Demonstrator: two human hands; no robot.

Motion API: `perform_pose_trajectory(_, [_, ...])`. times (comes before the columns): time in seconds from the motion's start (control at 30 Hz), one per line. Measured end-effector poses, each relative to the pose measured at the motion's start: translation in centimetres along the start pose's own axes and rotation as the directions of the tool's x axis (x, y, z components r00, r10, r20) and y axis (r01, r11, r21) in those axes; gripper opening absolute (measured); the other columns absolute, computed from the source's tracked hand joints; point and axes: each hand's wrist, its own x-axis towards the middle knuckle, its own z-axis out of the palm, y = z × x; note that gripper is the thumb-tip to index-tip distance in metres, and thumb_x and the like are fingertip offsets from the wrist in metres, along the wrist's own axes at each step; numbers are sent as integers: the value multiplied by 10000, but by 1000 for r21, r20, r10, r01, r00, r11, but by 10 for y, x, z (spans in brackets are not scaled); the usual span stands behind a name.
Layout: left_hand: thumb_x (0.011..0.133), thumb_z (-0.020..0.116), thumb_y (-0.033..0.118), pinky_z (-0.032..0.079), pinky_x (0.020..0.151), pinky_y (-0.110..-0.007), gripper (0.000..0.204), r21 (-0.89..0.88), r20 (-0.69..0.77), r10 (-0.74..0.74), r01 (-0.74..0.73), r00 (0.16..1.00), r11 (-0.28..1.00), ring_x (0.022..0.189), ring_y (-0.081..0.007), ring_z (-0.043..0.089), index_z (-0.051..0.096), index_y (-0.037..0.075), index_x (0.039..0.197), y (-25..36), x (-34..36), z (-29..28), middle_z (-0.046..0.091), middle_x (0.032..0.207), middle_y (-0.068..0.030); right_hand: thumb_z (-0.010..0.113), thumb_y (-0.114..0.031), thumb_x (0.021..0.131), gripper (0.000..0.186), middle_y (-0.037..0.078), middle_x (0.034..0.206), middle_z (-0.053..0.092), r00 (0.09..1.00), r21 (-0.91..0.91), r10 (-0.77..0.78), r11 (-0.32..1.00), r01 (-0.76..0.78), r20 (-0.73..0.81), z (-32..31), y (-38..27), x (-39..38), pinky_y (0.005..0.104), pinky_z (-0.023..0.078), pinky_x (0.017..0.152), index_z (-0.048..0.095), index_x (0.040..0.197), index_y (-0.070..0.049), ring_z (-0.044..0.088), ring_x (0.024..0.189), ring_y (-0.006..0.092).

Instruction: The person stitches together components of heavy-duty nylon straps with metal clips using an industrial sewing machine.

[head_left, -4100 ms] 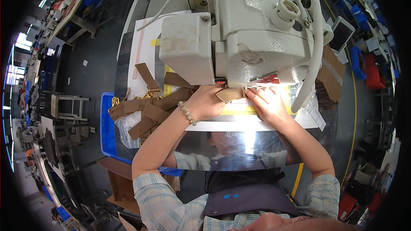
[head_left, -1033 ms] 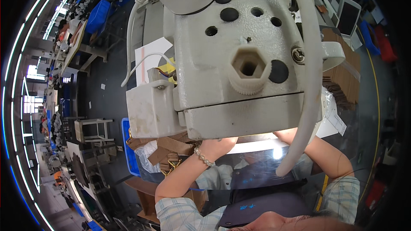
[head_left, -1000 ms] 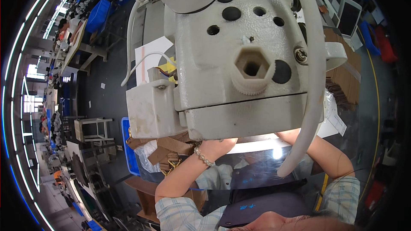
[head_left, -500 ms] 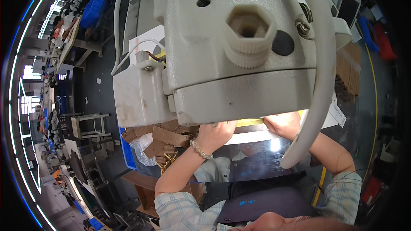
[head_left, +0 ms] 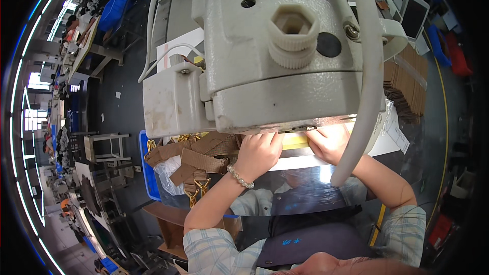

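My left hand (head_left: 261,154), with a beaded bracelet (head_left: 239,176) at the wrist, is closed just under the front edge of a grey-white sewing machine head (head_left: 285,97). Its fingers curl down, and their tips are out of sight. Close beside it lie brown webbing straps (head_left: 204,162) with gold metal hooks (head_left: 195,193). My right hand (head_left: 328,143) is also closed at the machine's front edge, with thumb and fingers pressed together. Between the hands a yellow strip (head_left: 295,141) shows on the work surface. What the fingertips grip is too hidden to name.
A pale cable (head_left: 364,122) hangs in front of my right wrist. A blue bin (head_left: 151,183) stands at the left, with an open cardboard box (head_left: 173,229) below. White paper (head_left: 384,145) and stacked brown cardboard (head_left: 410,79) lie on the right. The glossy table edge runs near my lap.
The machine head sits slightly higher in view, exposing more of both hands and the yellow strip. My right hand has shifted slightly left and up; my left hand stays at about the same spot.
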Motion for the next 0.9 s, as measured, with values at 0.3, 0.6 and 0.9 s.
perform_pose_trajectory(0.3, [719,610,110,455,483,-295,65,135,170,-89,66,981,989,540,-162,595,598,57,683,5,2,-5,622,744,-103,635,-77,602,225,97,802,575,1000,33,0,999,0,0,-2,-1,3,381,461,698,613,821,-26,543,721,246])
perform_pose_trajectory(0.6, [791,573,174,469,494,-371,177,-86,241,-163,188,957,978,531,-258,591,602,60,659,-4,3,-1,605,635,-95,634,-77,601,237,86,810,584,1000,35,12,999,-11,-14,5,2,0,380,466,702,627,834,-32,550,721,243])
perform_pose_trajectory(0.9, [823,557,171,471,568,-340,138,-137,252,-41,78,967,988,680,-191,623,652,101,896,-11,-5,0,625,746,-25,639,-79,612,267,75,803,574,999,-22,-4,1000,5,34,1,0,0,379,459,699,628,873,-26,535,707,241])
